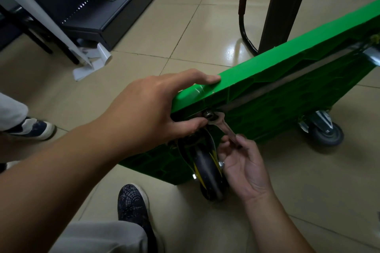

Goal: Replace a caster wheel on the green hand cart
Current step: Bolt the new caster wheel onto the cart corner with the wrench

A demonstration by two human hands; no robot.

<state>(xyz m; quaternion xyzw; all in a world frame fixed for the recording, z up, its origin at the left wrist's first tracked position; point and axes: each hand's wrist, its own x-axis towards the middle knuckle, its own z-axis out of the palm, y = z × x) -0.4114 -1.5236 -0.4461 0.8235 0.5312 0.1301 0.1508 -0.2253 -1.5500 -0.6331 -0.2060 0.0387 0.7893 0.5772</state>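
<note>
cart (pixel 277 88) stood on edge, left hand (pixel 148 113) gripping its top corner. right hand (pixel 244 162) held wrench (pixel 225 129) handle; its head sat on nut (pixel 209 115) up-left of that hand, above wheel (pixel 207 172)

cart (pixel 287 80) corner under left hand (pixel 152 109)

Cart (pixel 267 76): green plastic, smooth matt edge, ribbed underside. Wrench (pixel 225 129): bright bare metal. Near wheel (pixel 208 172): black rubber-like tread, matt. Far wheel (pixel 327 135): grey, in a shiny metal bracket. Floor (pixel 205 33): glossy beige tiles. Shoe (pixel 131 201): dark knit cloth.
</note>
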